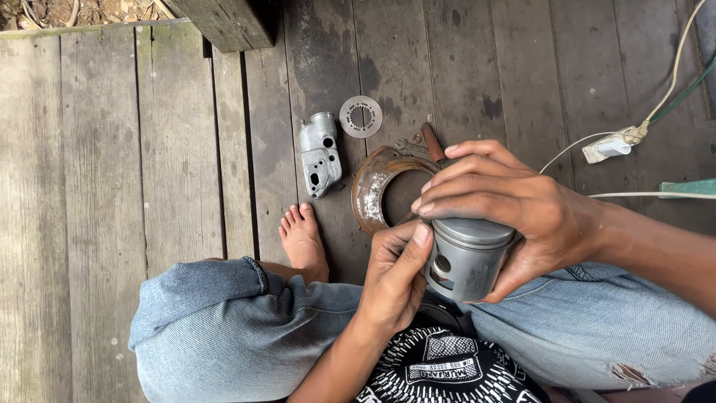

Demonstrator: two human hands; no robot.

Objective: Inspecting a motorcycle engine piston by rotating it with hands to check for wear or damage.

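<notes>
The right hand point(514, 205) clamped the grey piston point(470, 257) from twelve o'clock, crown tilted up; the left hand point(395, 280) pinched its ring groove from nine o'clock.

The grey metal piston point(468, 257), a short cylinder with a flat crown, ring grooves near the top and a round pin hole in its skirt, was held above the lap. It stood roughly upright, tilted slightly, crown uppermost.

Piston point(470, 257) btwn hands, ring plate point(371, 190) behind, housing point(319, 153) left.
</notes>
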